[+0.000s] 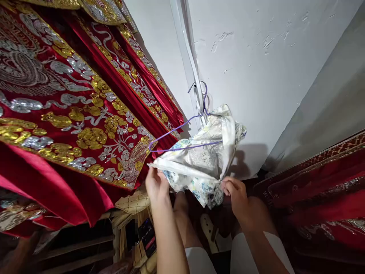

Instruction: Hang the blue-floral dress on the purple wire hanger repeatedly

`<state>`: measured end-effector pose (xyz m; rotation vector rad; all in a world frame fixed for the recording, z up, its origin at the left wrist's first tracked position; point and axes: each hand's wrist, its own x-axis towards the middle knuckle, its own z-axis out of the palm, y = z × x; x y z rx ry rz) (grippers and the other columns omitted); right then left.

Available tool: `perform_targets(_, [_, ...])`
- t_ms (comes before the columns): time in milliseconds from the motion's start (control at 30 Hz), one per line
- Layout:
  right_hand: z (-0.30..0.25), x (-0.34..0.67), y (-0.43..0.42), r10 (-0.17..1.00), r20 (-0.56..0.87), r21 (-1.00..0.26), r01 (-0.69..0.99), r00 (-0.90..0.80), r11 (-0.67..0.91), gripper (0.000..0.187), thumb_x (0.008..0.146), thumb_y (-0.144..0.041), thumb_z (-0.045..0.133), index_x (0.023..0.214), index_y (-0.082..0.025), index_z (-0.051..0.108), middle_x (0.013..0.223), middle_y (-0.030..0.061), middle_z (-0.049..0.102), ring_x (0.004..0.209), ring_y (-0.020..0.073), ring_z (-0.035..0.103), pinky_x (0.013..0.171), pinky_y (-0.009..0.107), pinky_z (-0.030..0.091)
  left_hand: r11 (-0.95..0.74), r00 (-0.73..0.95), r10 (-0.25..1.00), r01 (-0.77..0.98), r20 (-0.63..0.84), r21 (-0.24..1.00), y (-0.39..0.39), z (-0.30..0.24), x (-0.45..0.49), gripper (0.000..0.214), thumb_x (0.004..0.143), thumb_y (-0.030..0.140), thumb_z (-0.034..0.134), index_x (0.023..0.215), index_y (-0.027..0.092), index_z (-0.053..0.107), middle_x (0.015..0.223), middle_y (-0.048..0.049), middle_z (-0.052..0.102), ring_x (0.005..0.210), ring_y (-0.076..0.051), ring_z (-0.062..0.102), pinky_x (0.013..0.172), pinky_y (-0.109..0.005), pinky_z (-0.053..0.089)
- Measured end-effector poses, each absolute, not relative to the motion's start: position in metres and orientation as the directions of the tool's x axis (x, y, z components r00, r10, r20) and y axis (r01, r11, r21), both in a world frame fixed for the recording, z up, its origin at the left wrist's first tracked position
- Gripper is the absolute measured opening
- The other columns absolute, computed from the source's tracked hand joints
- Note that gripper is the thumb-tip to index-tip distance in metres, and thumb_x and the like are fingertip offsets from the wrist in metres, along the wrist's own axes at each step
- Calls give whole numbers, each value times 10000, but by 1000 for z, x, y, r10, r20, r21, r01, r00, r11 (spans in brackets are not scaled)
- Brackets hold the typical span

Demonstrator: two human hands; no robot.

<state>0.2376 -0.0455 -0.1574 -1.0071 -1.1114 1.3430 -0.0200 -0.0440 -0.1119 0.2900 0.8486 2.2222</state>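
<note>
A white garment (203,160) with a blue and yellow floral print hangs partly on a purple wire hanger (173,131). The hanger's right side is inside the cloth, while its left arm is bare. Its hook loops near a narrow white strip (188,49) running down the wall. My left hand (158,184) pinches the left end of the garment's white edge, just below the hanger's left corner. Lower right, my right hand (235,190) has its fingers closed on the same edge. Between both hands the cloth is stretched and bunched.
Red drapes (85,114) with gold and silver embroidery fill the left. More red embroidered fabric (319,205) stands at the right. A white wall (256,68) rises behind. Below are a bamboo seat (119,228), a phone (147,236) and a cream perforated shoe (209,230).
</note>
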Motion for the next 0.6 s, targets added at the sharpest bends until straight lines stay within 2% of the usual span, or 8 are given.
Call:
perform_targets(67, [-167, 242, -59, 993, -5, -975, -219, -115, -31, 292, 720, -310, 510, 484, -233, 355, 498, -45, 314, 500, 116, 290, 509, 283, 236, -452, -676, 688, -683, -263, 574, -50, -153, 5, 185, 956, 168, 533, 838, 164, 675, 808, -36, 724, 807, -129, 687, 841, -215, 512])
perform_targets(133, [-175, 250, -64, 974, -36, -987, -144, -221, -70, 297, 717, -324, 510, 483, -232, 352, 499, -44, 312, 504, 117, 289, 512, 282, 232, -395, -611, 645, -780, -458, 485, -58, -185, 43, 212, 953, 132, 504, 820, 169, 665, 805, -31, 718, 788, -128, 689, 833, -224, 520])
perform_targets(167, [-178, 255, -63, 952, -59, -993, -80, -299, -86, 288, 714, -330, 508, 486, -231, 364, 501, -43, 317, 507, 118, 291, 515, 280, 227, -383, -584, 649, -805, -488, 454, -62, -195, 63, 179, 949, 148, 521, 846, 181, 664, 827, -18, 714, 790, -129, 688, 839, -242, 527])
perform_targets(233, [-182, 266, -58, 876, -126, -992, 76, -466, -102, 268, 716, -344, 491, 496, -225, 394, 501, -39, 340, 507, 116, 303, 517, 277, 215, -353, -551, 707, -818, -443, 454, -69, -200, 98, 40, 893, 201, 634, 855, 210, 643, 822, 19, 684, 769, -127, 671, 794, -240, 528])
perform_targets(333, [-182, 281, -50, 756, -253, -948, 312, -603, -68, 266, 719, -341, 476, 493, -217, 406, 487, -36, 355, 506, 114, 328, 523, 274, 215, -319, -508, 821, -786, -259, 529, -77, -179, 125, 212, 778, 313, 795, 842, 222, 615, 803, 35, 638, 737, -122, 629, 733, -214, 500])
perform_targets(433, [-177, 291, -50, 685, -382, -858, 513, -621, -13, 264, 736, -315, 497, 499, -206, 455, 464, -30, 381, 504, 127, 385, 528, 274, 247, -340, -482, 874, -691, -56, 638, -85, -150, 131, 317, 738, 395, 837, 818, 214, 590, 864, 13, 636, 755, -126, 603, 715, -208, 469])
perform_targets(500, [-175, 294, -51, 685, -365, -856, 517, -631, 20, 285, 781, -342, 526, 537, -198, 506, 494, -11, 461, 534, 149, 452, 545, 277, 302, -344, -446, 894, -626, 41, 700, -93, -141, 133, 326, 783, 453, 795, 812, 211, 579, 902, -8, 635, 790, -143, 599, 734, -224, 461])
perform_targets(600, [-178, 293, -48, 855, -131, -948, 316, -502, 40, 351, 849, -492, 577, 657, -199, 586, 665, 31, 598, 692, 202, 552, 653, 303, 422, -323, -399, 909, -489, 122, 810, -105, -143, 140, 319, 873, 505, 691, 818, 205, 598, 900, -26, 619, 831, -168, 582, 786, -255, 453])
